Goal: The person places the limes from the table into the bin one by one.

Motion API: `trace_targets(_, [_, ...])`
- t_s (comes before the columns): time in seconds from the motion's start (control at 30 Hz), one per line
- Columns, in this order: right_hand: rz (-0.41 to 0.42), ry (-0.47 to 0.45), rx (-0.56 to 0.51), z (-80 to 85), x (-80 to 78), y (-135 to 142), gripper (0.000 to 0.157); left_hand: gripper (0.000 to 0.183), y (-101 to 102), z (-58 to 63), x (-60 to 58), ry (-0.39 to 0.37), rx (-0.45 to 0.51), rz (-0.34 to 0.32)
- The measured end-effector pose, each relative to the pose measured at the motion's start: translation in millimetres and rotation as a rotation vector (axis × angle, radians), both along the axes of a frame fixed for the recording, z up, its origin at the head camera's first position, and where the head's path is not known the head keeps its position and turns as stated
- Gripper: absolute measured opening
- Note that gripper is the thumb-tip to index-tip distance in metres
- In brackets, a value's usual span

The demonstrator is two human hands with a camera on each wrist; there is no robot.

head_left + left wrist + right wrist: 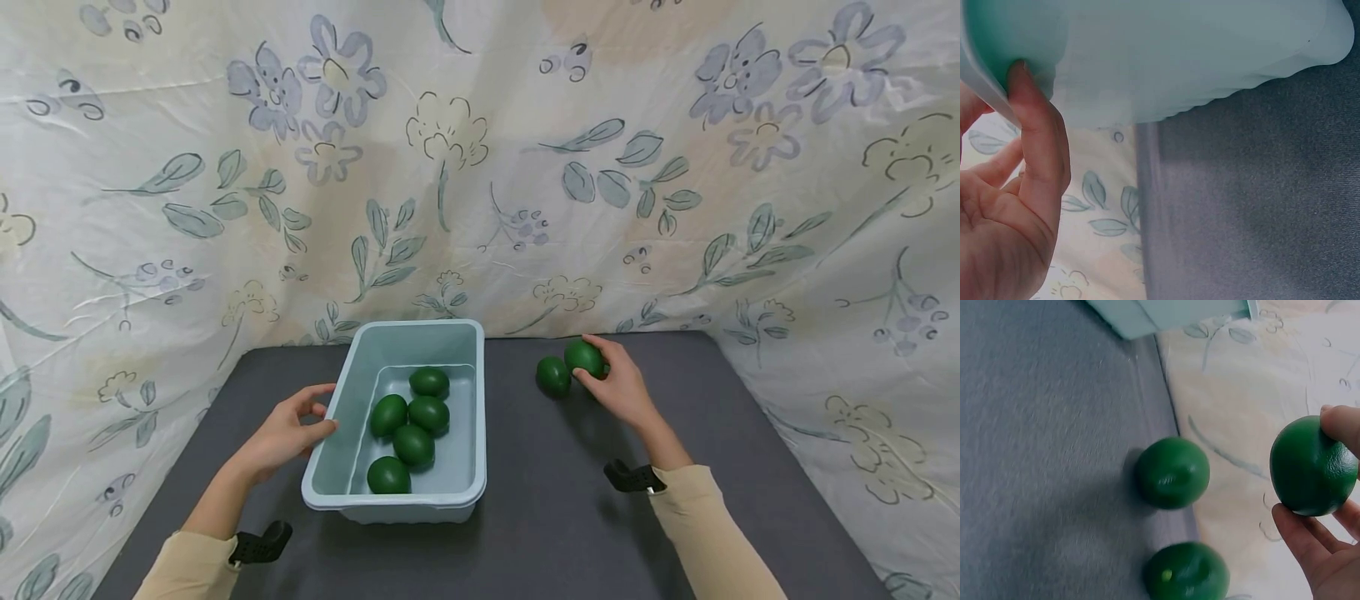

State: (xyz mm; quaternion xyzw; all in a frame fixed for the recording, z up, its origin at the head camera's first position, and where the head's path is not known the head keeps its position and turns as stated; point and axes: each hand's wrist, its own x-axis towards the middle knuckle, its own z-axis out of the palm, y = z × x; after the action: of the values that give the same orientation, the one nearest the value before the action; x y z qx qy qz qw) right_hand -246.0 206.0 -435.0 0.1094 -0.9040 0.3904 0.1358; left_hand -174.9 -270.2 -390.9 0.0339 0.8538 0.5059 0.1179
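Observation:
In the head view, my right hand (621,385) pinches a dark green avocado (584,357) between thumb and fingers. The right wrist view shows this held avocado (1313,465) raised off the table, with fingertips at its top and underside. Below it, one avocado (1172,473) and another avocado (1188,573) rest near the table's far edge; the hand mostly hides the second in the head view. My left hand (279,435) grips the left rim of a pale blue-green plastic bin (480,433), its fingers (1038,134) against the outer wall. Several avocados (413,447) lie inside the bin.
A dark grey table (547,533) lies beneath everything. Behind it and along its sides hangs a white floral cloth (480,167). Black wrist bands, the left band (260,543) and the right band (633,477), sit by the beige sleeves.

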Motion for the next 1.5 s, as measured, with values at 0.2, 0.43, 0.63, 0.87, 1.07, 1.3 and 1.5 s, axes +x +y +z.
trace_targets(0.2, [0.011, 0.013, -0.002, 8.0, -2.7, -13, 0.059, 0.065, 0, -0.3, 0.1, 0.001, 0.003, 0.000])
trace_targets(0.43, [0.041, 0.015, -0.031, 17.6, -4.4, -27, 0.059, 0.065, 0, -0.6, 0.4, -0.001, 0.005, -0.001])
trace_targets(0.63, [0.079, 0.009, -0.044, 23.8, -6.2, -38, 0.058, 0.065, -1, -0.9, 0.7, -0.004, 0.014, -0.005])
trace_targets(0.87, [0.124, 0.005, -0.051, 31.5, -8.3, -53, 0.058, 0.065, -1, -0.6, 1.0, -0.003, 0.021, -0.010])
trace_targets(1.07, [0.165, 0.018, -0.066, 36.4, -9.9, -66, 0.057, 0.065, -1, 0.4, 0.3, -0.008, 0.010, -0.006])
trace_targets(1.3, [0.190, 0.043, -0.054, 41.6, -12.0, -81, 0.056, 0.066, -1, 1.1, -0.2, -0.005, 0.005, -0.006])
trace_targets(1.5, [0.223, 0.044, -0.065, 46.5, -11.8, -94, 0.056, 0.065, -1, 0.6, -1.2, -0.004, 0.002, -0.012])
